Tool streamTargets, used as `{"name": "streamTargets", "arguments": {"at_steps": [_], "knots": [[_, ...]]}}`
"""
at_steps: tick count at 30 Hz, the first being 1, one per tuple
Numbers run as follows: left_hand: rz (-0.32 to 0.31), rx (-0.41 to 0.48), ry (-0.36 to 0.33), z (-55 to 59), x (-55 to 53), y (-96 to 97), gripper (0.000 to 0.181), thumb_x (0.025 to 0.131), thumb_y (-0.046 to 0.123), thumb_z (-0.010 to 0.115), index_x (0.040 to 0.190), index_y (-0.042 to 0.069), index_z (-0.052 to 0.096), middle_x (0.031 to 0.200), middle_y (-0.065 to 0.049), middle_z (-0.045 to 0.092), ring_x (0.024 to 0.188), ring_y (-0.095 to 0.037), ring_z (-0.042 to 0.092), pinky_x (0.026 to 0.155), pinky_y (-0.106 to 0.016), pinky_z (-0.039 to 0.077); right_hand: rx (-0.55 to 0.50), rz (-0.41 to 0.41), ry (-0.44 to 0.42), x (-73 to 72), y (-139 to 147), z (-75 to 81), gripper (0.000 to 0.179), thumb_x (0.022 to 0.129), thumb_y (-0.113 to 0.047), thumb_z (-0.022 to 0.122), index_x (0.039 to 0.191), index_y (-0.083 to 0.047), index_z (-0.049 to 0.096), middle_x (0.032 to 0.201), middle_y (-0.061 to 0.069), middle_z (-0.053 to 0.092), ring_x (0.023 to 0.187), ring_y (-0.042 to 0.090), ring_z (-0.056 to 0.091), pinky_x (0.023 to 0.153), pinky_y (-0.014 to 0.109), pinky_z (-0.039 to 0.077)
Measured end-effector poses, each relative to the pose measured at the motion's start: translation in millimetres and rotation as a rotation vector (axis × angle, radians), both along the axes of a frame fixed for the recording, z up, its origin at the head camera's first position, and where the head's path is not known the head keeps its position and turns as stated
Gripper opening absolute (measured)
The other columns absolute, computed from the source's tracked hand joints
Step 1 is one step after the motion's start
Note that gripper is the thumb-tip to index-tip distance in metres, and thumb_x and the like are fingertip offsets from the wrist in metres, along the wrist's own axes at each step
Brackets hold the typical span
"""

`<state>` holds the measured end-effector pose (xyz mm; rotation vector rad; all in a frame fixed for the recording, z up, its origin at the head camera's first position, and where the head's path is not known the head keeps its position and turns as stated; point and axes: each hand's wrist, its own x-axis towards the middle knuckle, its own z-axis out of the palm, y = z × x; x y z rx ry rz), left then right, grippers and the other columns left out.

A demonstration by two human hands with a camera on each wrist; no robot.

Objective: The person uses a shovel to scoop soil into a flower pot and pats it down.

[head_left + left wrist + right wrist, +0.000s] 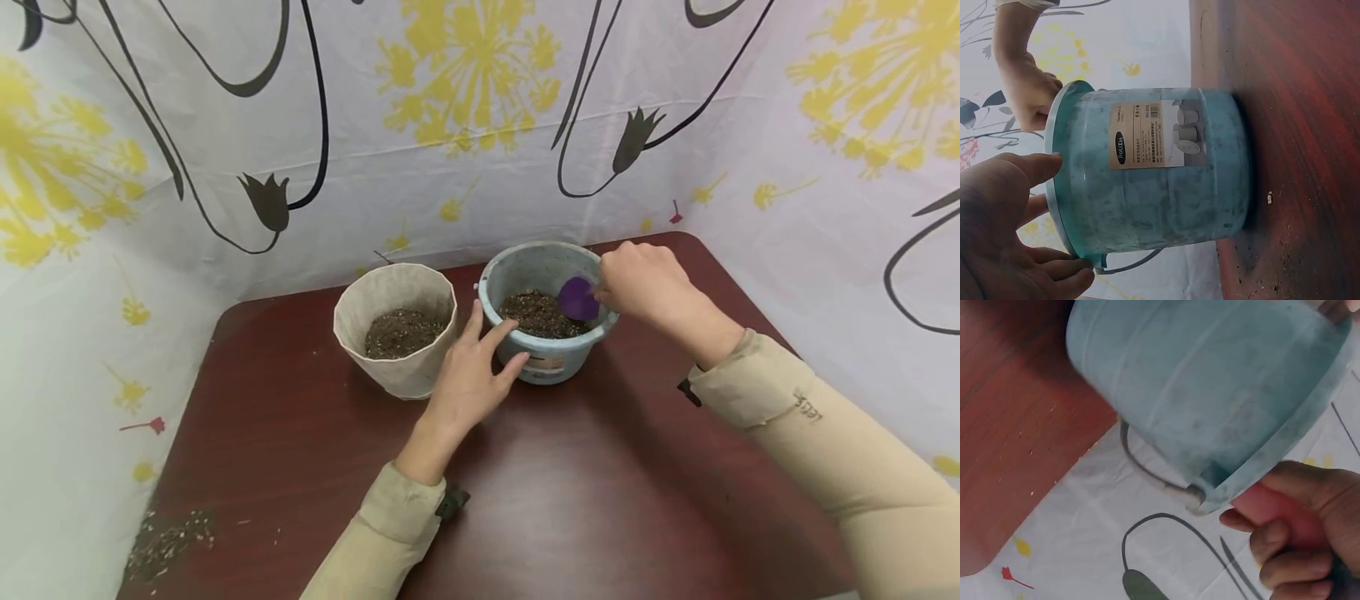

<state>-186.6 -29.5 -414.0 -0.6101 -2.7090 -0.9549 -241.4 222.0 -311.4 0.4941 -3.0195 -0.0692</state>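
A blue bucket [546,354] with a paper label [1147,134] stands on the table, dark soil [536,312] inside it. My right hand [647,279] is over the bucket's right rim and grips a small trowel, its purple blade [579,298] down at the soil. In the right wrist view the fingers curl round a reddish handle [1282,512]; the blade is hidden there. My left hand [468,375] has its fingers spread, touching the near left rim of the bucket, as the left wrist view also shows. The bucket's wire bail [1141,465] hangs down its side.
Left of the bucket, close to my left hand, stands a whitish fabric-like pot [405,379] with soil in it. Loose soil crumbs [168,542] lie at the table's front left. The dark red table [300,475] meets a patterned cloth backdrop [480,200] behind and at both sides.
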Motion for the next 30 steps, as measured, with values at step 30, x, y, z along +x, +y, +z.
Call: {"name": "streamTargets", "arguments": {"at_steps": [30], "knots": [[0.036,0.110,0.048,-2.9,-7.2,7.6,0.045,0.088,0.039,0.075,0.123,0.012,0.072,0.151,-0.036,0.034,0.115,-0.053,0.059,0.096,-0.053,0.053,-0.413,0.275,-0.077,-10.7,17,-34.7,0.010,0.091,-0.018,0.075,0.096,-0.021,0.084,0.060,-0.009,0.069,0.045,-0.001,0.022,0.042,0.022,0.025]]}}
